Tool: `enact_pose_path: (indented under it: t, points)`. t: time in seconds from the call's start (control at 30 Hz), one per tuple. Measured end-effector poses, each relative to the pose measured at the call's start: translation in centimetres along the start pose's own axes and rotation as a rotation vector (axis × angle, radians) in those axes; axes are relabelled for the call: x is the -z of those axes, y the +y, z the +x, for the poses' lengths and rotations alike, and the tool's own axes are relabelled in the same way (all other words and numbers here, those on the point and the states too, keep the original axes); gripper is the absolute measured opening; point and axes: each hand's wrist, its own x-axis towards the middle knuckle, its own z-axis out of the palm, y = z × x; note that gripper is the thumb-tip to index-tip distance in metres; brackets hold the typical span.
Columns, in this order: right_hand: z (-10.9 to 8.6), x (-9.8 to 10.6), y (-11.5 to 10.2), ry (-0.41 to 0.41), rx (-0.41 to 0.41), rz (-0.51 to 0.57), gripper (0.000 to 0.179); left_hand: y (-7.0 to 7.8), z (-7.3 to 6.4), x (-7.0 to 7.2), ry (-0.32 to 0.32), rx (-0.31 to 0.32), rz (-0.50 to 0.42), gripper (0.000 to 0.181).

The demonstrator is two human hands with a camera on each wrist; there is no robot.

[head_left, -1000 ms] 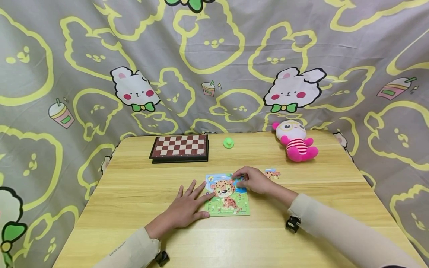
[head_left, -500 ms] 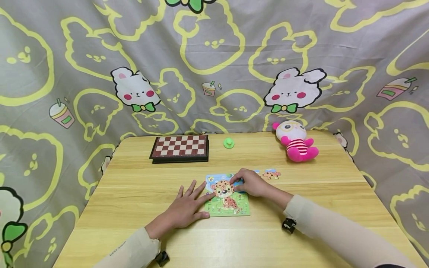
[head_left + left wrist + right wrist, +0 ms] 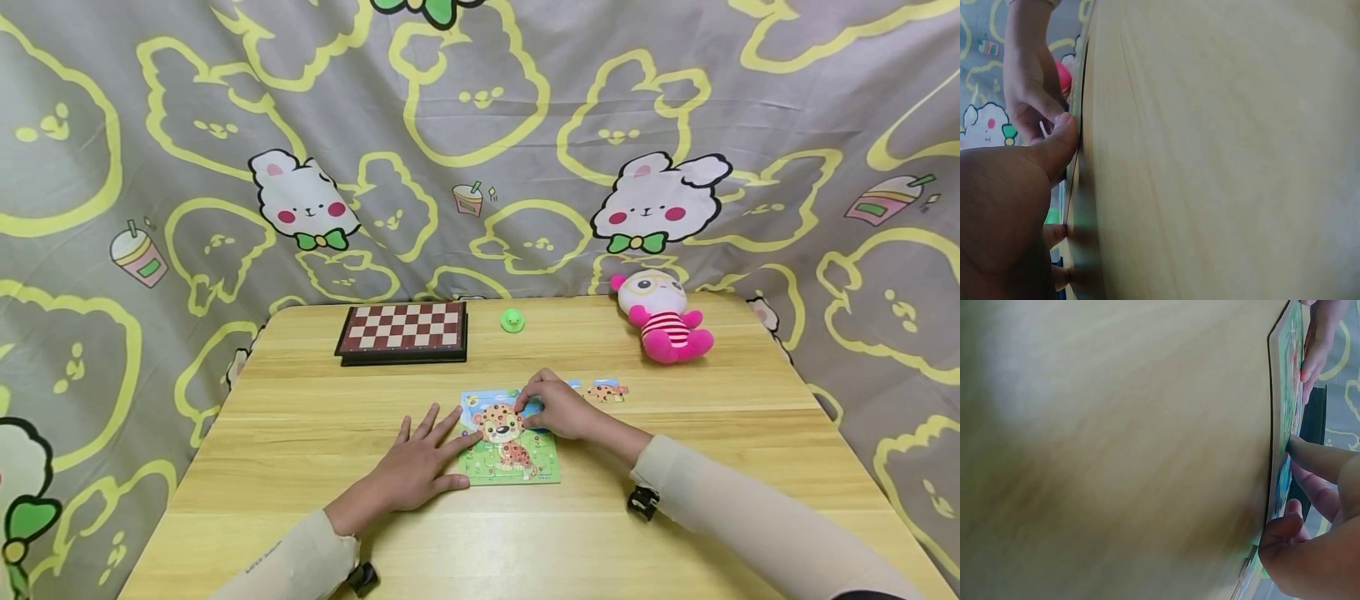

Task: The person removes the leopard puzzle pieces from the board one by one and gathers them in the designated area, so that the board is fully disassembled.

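Observation:
A square jigsaw puzzle [image 3: 513, 458] with a spotted leopard cub on a green and blue scene lies flat on the wooden table. My left hand [image 3: 416, 467] rests spread out along its left side, fingertips and thumb on the board. Over the upper right part, my right hand [image 3: 564, 408] pinches a small puzzle piece between thumb and fingers. Only a thin pale edge of that puzzle piece [image 3: 1043, 129] shows in the left wrist view. In the right wrist view the right thumb is down at the puzzle's surface. Loose puzzle pieces [image 3: 609, 392] lie just beyond the right hand.
At the back left stands a chessboard box [image 3: 405, 327]. A green toy duck [image 3: 512, 320] sits at the back middle. A pink and white plush toy [image 3: 663, 321] lies at the back right. Behind the table [image 3: 510, 550] hangs a grey patterned curtain [image 3: 480, 125].
My right hand has shifted slightly left over the puzzle's upper right part, and more loose pieces show beyond it. Its fingers have lifted a little since half a second ago. The left hand stays put.

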Motion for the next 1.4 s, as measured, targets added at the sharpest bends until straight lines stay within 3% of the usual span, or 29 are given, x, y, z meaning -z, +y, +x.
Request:
enact_pose_path:
  t: [0.27, 0.53, 1.03, 1.4]
  points:
    - [-0.1, 0.1, 0.0, -0.002, 0.004, -0.016, 0.02, 0.0, -0.1, 0.0, 0.0, 0.003, -0.003, 0.068]
    - [-0.2, 0.3, 0.2, 0.022, -0.021, -0.02, 0.05, 0.1, -0.1, 0.0, -0.007, 0.012, -0.01, 0.067]
    - [-0.2, 1.0, 0.6, 0.019, 0.03, 0.023, 0.036, -0.1, 0.0, -0.1, -0.01, 0.011, -0.009, 0.067]
    - [-0.2, 1.2, 0.8, 0.026, 0.015, 0.055, 0.03, -0.1, 0.0, 0.0, -0.005, 0.01, -0.013, 0.068]
